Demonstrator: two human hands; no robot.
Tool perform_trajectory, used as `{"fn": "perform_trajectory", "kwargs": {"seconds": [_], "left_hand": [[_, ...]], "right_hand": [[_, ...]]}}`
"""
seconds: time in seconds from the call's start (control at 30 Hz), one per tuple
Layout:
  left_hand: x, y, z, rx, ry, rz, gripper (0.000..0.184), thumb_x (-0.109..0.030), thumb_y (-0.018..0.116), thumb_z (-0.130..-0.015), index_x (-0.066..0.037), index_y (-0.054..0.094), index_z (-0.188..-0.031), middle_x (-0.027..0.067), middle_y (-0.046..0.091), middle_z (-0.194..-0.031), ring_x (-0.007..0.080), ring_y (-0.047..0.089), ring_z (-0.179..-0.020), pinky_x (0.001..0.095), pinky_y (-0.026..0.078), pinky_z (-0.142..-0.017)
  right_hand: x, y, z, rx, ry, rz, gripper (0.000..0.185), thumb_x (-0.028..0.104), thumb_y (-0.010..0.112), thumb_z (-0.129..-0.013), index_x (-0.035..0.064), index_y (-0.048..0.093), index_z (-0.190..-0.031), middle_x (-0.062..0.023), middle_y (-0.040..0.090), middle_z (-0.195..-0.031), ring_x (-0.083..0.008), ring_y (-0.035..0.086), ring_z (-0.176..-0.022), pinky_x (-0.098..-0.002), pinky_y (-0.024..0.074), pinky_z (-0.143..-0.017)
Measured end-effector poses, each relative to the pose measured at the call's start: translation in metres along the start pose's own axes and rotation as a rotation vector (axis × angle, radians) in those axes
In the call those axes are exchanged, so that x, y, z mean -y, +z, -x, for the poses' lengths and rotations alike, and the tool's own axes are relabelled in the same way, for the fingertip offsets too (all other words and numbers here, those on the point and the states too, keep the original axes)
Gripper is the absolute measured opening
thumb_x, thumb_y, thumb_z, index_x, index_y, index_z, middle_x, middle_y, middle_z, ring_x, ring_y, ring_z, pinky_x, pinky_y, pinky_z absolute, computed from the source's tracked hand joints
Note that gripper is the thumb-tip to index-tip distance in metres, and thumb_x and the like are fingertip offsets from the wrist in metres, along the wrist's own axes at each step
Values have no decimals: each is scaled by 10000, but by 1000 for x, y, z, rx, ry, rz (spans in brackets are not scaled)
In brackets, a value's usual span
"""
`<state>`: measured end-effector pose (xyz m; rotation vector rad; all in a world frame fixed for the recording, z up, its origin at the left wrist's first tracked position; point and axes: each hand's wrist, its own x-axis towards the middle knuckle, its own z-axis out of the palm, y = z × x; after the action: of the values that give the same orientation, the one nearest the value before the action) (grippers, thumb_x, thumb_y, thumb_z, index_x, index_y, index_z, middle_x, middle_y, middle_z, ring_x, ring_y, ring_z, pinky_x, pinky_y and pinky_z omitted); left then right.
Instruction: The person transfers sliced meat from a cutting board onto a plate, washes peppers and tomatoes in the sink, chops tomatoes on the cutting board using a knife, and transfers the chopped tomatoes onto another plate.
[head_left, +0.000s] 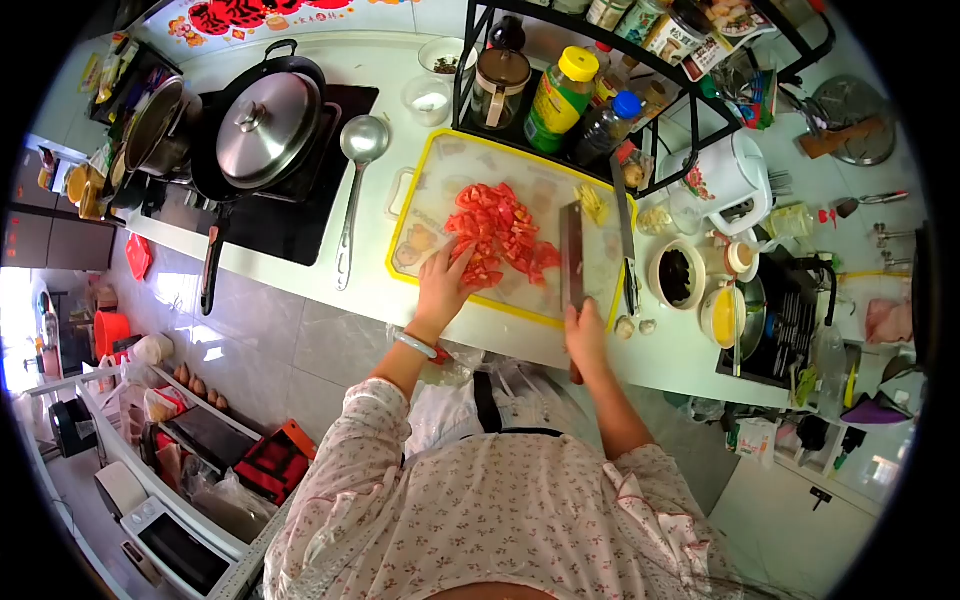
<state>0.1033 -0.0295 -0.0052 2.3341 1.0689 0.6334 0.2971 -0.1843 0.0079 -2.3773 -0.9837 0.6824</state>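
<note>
On the yellow-rimmed cutting board (425,200) lies a heap of chopped tomato (497,225). My left hand (443,287) rests at the heap's near left edge, fingers stretched out and touching the pieces. My right hand (587,335) is closed around the handle of a cleaver (572,255), whose blade stands edge-down on the board, just right of the tomato. Pale yellow shreds (592,204), perhaps ginger, sit near the board's right side. A second knife (627,240) lies along the right edge, by two garlic cloves (625,327).
A lidded wok (265,130) stands on the black stove (345,105) at left, with a long ladle (355,190) beside it. Bottles (560,98) fill a black rack behind the board. To the right are a bowl of dark food (677,274) and a bowl of yellow liquid (722,318).
</note>
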Motion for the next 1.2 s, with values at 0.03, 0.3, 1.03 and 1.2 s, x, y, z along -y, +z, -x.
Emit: {"fn": "perform_trajectory", "kwargs": {"seconds": [0.03,0.3,1.03,1.2], "left_hand": [[-1,1,-1,1,1,-15,644,-267,704,-583,-152,468,-1171,88,416,-1198,273,419,-1045,401,330,-865],[4,5,-19,-31,-79,-121,631,-265,700,-601,-165,464,-1178,96,418,-1191,288,414,-1037,392,334,-857],[-69,83,129,1000,-749,1457,294,-146,534,-784,-48,448,-1047,80,545,-944,158,531,-916,276,433,-761],[-77,153,125,296,-1393,1456,392,81,375,-644,-58,449,-1003,110,532,-924,239,562,-794,342,465,-669]], "right_hand": [[4,11,2,-33,-52,16,211,199,470,-818,-9,436,-808,-252,547,-736,-418,527,-696,-471,408,-588],[67,30,-24,-10,-86,-105,249,254,484,-818,17,414,-842,-228,555,-752,-408,533,-687,-469,422,-580],[-39,-77,17,-224,-592,14,214,98,582,-709,48,522,-908,-113,502,-813,-292,511,-715,-368,422,-621],[-118,-121,89,-92,-473,-180,142,41,562,-742,21,529,-878,-111,509,-784,-240,534,-683,-306,439,-591]]}}
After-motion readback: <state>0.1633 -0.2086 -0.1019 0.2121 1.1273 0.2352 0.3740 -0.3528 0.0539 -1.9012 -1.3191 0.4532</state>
